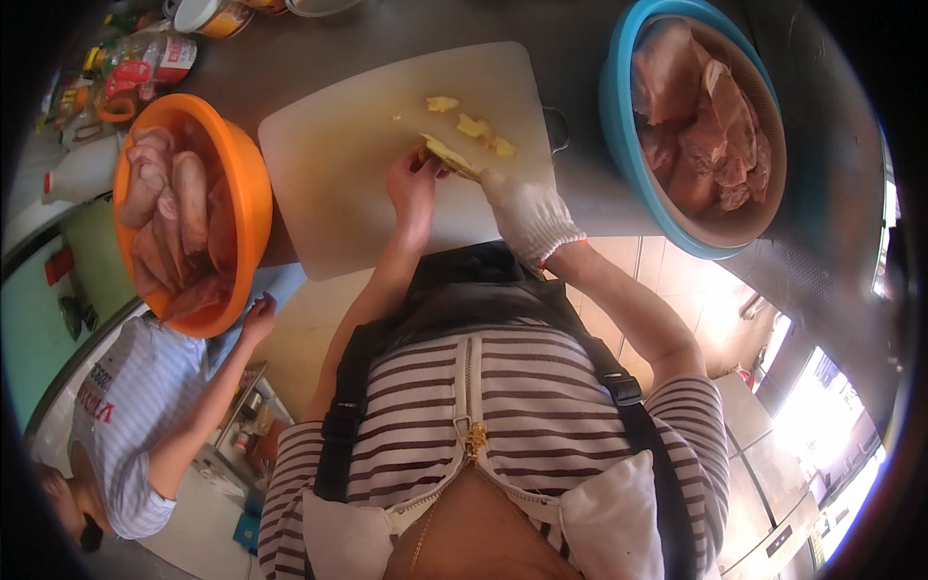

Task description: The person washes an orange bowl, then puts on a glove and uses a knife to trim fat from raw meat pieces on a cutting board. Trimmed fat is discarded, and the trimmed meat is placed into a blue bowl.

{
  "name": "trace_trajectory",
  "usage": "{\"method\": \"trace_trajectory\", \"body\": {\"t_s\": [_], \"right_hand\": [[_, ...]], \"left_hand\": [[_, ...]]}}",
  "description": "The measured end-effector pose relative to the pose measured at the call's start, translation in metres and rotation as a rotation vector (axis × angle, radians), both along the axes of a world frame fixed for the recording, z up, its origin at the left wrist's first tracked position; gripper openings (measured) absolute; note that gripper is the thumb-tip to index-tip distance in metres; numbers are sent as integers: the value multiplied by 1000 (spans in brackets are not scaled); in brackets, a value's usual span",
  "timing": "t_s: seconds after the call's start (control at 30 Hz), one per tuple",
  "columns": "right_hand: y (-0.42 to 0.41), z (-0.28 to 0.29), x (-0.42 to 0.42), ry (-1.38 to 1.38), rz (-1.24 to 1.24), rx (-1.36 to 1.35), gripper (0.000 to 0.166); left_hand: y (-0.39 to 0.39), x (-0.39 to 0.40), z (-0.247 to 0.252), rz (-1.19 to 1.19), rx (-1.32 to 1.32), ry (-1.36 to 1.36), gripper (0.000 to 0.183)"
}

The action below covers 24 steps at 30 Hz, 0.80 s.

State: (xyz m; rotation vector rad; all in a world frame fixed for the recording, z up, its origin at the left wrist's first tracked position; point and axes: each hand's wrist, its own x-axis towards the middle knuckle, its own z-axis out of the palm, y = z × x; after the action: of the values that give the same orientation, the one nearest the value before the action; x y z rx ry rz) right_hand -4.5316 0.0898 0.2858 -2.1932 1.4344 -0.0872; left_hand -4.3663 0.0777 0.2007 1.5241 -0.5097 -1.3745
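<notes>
Over a white cutting board (333, 159), my bare left hand (415, 194) pinches the near left side of a flat, yellowish piece (448, 156), seemingly ginger. My right hand (525, 214), in a white knitted glove, is at the right end of that piece. Its fingertips are hidden by the glove's back, so its hold cannot be told; a thin dark edge runs along the piece, possibly a blade. Beyond my hands lie several pale yellow pieces: one (442, 104) apart, another (473, 126) beside a third (505, 148).
An orange basin (254, 210) of raw meat stands left of the board. On the right, a blue basin (616, 130) holds a colander (774, 174) with raw meat. Bottles (163, 58) and red-handled scissors (129, 76) are at the far left. A co-worker (145, 406) is at the lower left.
</notes>
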Motion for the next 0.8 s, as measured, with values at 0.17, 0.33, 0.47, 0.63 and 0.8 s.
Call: {"method": "trace_trajectory", "body": {"t_s": [0.17,0.33,0.47,0.63,0.8], "right_hand": [[-4,-7,11,-2,6,-108,19],[-7,2,18,60,-7,76,19],[-20,-18,29,17,-54,146,18],[-56,-38,35,-84,-79,167,17],[-46,-38,17,-103,-142,41,18]], "left_hand": [[-2,-1,-6,5,-18,-4,20],[-2,-1,-8,-8,-12,-90,19],[-5,-4,0,-49,-29,-128,20],[2,4,-12,-37,-58,-49,16],[2,15,-9,-87,-15,114,20]]}}
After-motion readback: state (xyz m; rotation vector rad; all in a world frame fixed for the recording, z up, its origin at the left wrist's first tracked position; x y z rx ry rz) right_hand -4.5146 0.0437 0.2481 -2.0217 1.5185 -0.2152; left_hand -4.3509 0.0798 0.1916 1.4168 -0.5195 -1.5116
